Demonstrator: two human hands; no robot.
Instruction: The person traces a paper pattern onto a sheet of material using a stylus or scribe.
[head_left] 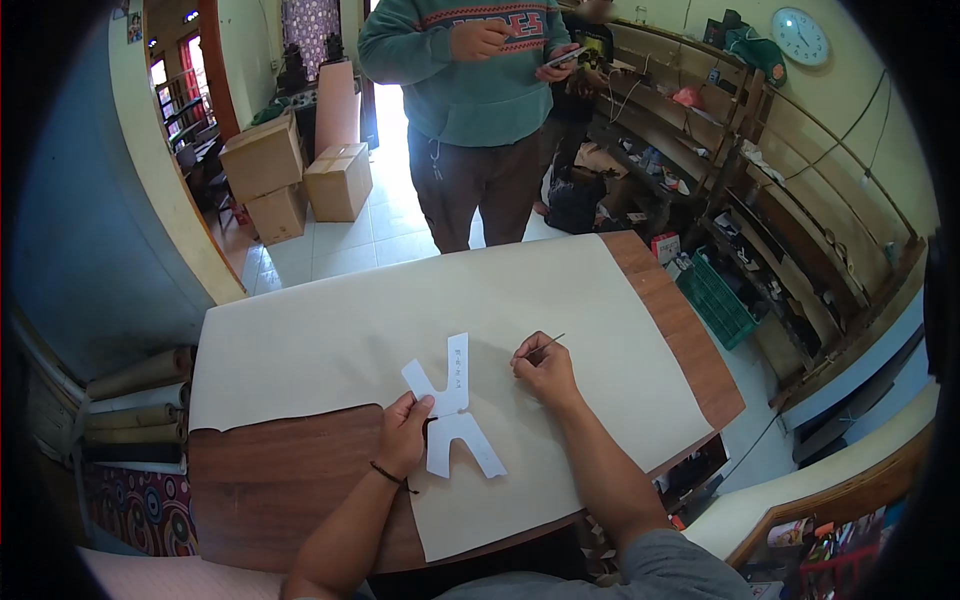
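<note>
My left hand (pixel 405 430) grips a white paper pattern (pixel 458 375) at its left side, thumb on top. The pattern has two arms pointing up and two splayed legs (pixel 475 448) pointing down, with a narrow notch at the middle; handwriting runs along its tall upper arm. Under it spreads a large cream sheet (pixel 300 345) with a cut-out lower left corner. To the right of the pattern, my right hand (pixel 545 368) pinches a thin, dark, pen-like tool (pixel 550 345), its back end sticking up past the fingers. That hand is close over the sheet, apart from the pattern.
The brown wooden table (pixel 290 485) shows at the left front and right end. Across it stands a person (pixel 480 110) holding a phone (pixel 567 56). Rolls of material (pixel 135 415) are stacked at left, cardboard boxes (pixel 265 165) behind, a green crate (pixel 715 295) and shelves (pixel 690 150) at right.
</note>
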